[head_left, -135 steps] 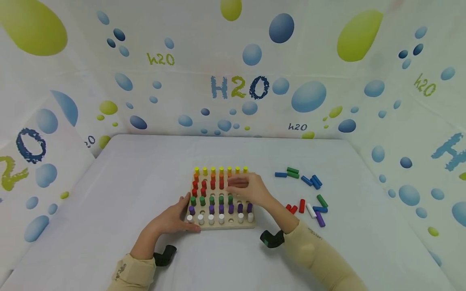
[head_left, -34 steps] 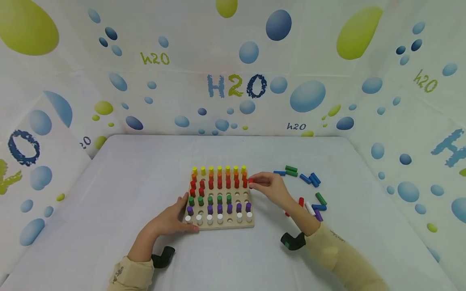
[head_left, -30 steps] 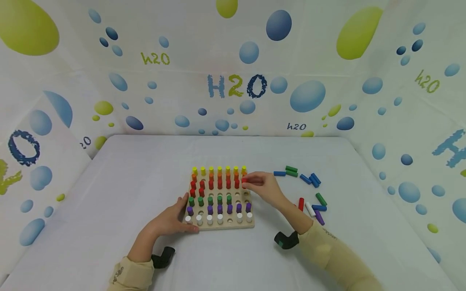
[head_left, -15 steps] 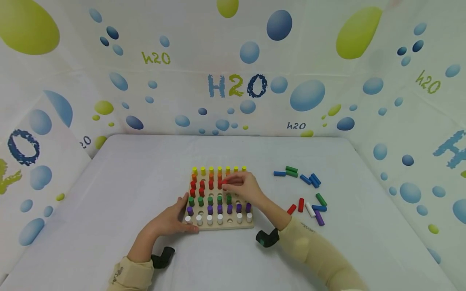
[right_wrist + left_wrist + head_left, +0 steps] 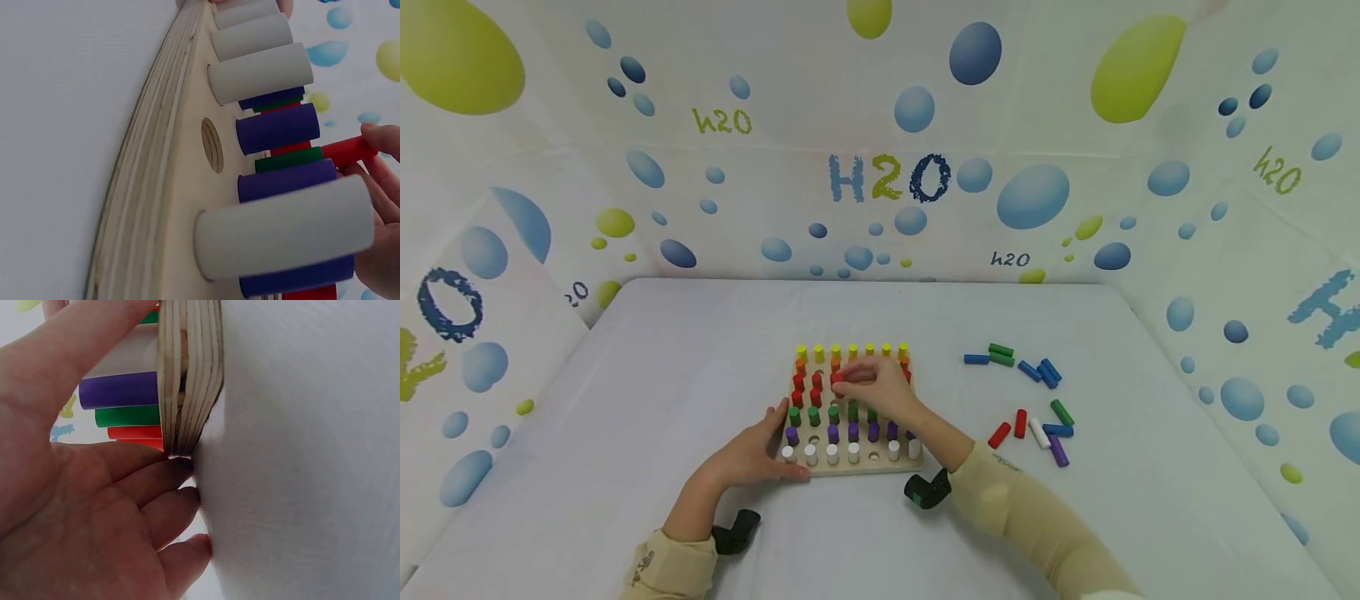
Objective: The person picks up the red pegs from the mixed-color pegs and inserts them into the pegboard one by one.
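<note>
A wooden pegboard (image 5: pixel 850 468) bears rows of yellow, orange, red, green, purple and white pegs. My left hand (image 5: pixel 745 450) holds its near left corner, thumb along the front edge and fingers against the left side. In the left wrist view the fingertips (image 5: pixel 181 464) touch the board's edge near the tabletop. My right hand (image 5: pixel 880 390) pinches a red peg (image 5: pixel 837 382) between thumb and fingers above the red rows. The right wrist view shows this red peg (image 5: pixel 350 150) beyond a green one; whether its lower end is in a hole is hidden. Part of the board lies behind the right hand.
Loose blue pegs (image 5: pixel 1049 372), green pegs (image 5: pixel 1001 353), red pegs (image 5: pixel 1020 422), a white peg (image 5: pixel 1040 432) and a purple peg (image 5: pixel 1058 451) lie on the white tabletop (image 5: pixel 700 358) to the right of the board. A printed cloth (image 5: pixel 880 100) rises behind.
My right hand came from the board's right edge with a red peg and moved left across the red rows. Several orange and red pegs were added since the oldest frame. The left hand stays put.
</note>
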Action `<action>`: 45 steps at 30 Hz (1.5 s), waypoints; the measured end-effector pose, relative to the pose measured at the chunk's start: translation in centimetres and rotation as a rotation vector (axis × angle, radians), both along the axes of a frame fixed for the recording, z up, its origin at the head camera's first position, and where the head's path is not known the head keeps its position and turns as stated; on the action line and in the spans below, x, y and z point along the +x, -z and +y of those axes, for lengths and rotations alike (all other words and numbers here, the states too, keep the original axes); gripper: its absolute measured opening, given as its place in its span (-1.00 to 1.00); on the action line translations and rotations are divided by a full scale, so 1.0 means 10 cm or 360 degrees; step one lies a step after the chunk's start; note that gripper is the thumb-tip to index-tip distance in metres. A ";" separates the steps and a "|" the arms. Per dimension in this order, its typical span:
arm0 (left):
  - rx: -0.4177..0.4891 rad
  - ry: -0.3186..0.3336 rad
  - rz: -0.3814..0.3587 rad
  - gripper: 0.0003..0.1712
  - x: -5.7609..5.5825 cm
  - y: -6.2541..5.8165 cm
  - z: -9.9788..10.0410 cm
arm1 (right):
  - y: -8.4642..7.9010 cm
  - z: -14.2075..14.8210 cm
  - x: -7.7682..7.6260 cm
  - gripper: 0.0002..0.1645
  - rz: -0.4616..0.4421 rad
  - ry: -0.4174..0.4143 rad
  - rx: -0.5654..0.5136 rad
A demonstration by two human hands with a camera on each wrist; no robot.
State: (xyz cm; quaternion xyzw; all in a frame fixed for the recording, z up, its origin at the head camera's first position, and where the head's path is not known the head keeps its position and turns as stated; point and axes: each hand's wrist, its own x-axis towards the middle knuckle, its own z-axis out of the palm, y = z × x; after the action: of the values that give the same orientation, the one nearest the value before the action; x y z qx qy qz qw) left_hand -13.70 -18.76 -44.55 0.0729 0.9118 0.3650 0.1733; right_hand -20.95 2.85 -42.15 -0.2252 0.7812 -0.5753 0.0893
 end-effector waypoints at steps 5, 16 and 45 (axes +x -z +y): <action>-0.0019 -0.0011 -0.0011 0.36 0.00 -0.01 0.00 | 0.14 -0.09 -0.10 -0.77 -0.0015 0.0036 0.0080; -0.0004 -0.0015 -0.0008 0.35 -0.01 -0.04 0.01 | 0.22 -0.14 -0.18 -0.85 0.0159 0.0040 0.0307; 0.0014 -0.0038 -0.0010 0.36 -0.02 -0.01 0.06 | 0.00 0.63 -0.11 -0.66 0.0431 -0.0017 0.0622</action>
State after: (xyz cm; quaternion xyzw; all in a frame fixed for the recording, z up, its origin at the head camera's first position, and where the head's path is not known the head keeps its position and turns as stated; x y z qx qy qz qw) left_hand -13.89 -18.20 -44.44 0.0616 0.9104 0.3714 0.1714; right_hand -22.08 9.16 -42.18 -0.2830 0.8813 -0.3773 0.0288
